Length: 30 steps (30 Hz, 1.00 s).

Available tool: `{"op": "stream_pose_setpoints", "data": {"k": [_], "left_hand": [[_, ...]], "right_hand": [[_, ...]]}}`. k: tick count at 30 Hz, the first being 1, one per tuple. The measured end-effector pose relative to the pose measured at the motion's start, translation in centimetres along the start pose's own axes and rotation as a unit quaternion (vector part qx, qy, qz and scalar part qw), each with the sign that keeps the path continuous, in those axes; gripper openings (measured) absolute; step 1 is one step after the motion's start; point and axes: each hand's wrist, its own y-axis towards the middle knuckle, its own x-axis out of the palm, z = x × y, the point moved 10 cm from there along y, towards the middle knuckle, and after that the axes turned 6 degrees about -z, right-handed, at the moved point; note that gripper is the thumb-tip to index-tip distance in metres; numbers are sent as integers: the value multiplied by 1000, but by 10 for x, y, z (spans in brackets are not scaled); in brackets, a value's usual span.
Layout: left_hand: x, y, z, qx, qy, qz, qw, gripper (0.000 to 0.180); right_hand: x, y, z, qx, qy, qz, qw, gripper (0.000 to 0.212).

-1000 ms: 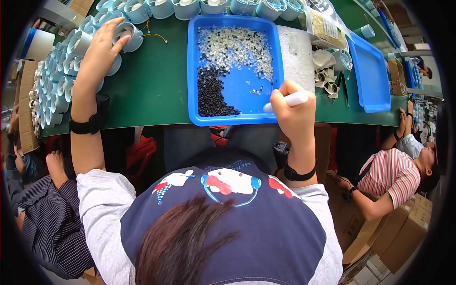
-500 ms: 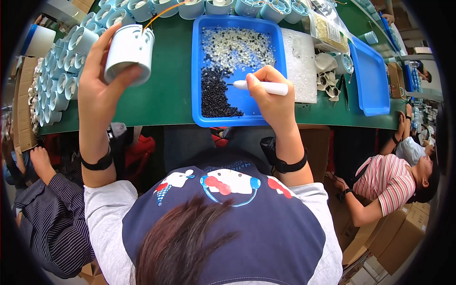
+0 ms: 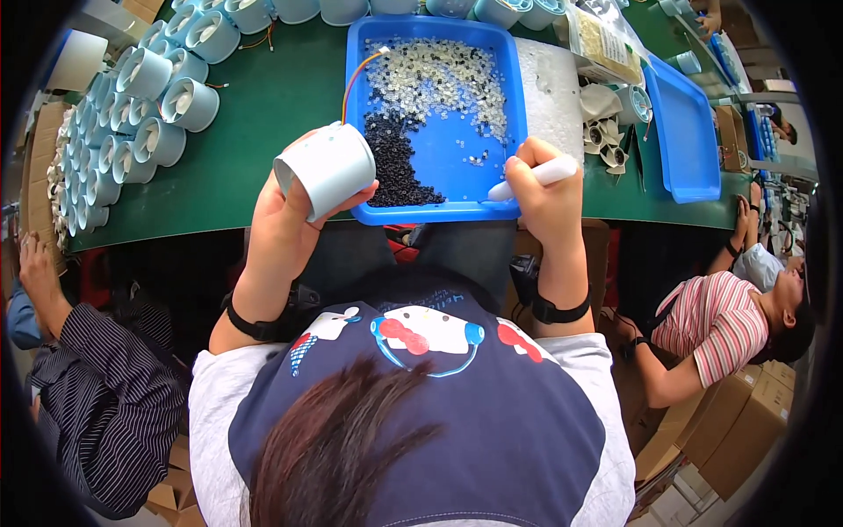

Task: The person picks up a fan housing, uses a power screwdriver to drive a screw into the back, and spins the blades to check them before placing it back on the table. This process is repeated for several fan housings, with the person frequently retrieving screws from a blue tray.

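Observation:
My left hand (image 3: 285, 206) grips a light blue cylindrical housing (image 3: 332, 165) just off the near left corner of a blue tray (image 3: 439, 213). The housing is tilted, its open end facing lower left. A thin wire lead (image 3: 351, 81) with a white connector rises from it over the tray. My right hand (image 3: 551, 198) is closed around a white pen-shaped tool (image 3: 553, 170), its tip low over the tray's near right corner. Small black pieces (image 3: 391, 158) lie heaped at the tray's left, and clear ones (image 3: 439, 75) spread across its far part.
Many light blue housings (image 3: 140, 75) stand grouped at the left and along the back. A white foam sheet (image 3: 551, 105) lies right of the tray, then a bag of pale pieces (image 3: 606, 44), tweezers (image 3: 636, 158) and another blue tray (image 3: 685, 132). People sit at both sides.
My left hand has brought the housing rightward and nearer to me, tilting it. My right hand has shifted right and slightly nearer, taking the tool's tip away from the black pieces.

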Motion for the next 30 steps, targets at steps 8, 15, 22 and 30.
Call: {"op": "stream_pose_setpoints", "data": {"k": [8,15,22,30], "left_hand": [[6,6,20,23,-51,-20,998,56],[80,15,22,9,-307,-213,927,55],[107,10,14,-4,-457,-241,856,49],[116,17,14,-17,-416,-214,883,53]], "right_hand": [[7,6,10,56,489,-80,867,26],[-12,5,-103,-171,626,-63,758,36],[-15,-13,-162,-325,600,-141,718,34],[-15,-15,-164,-371,610,-111,691,35]]}}
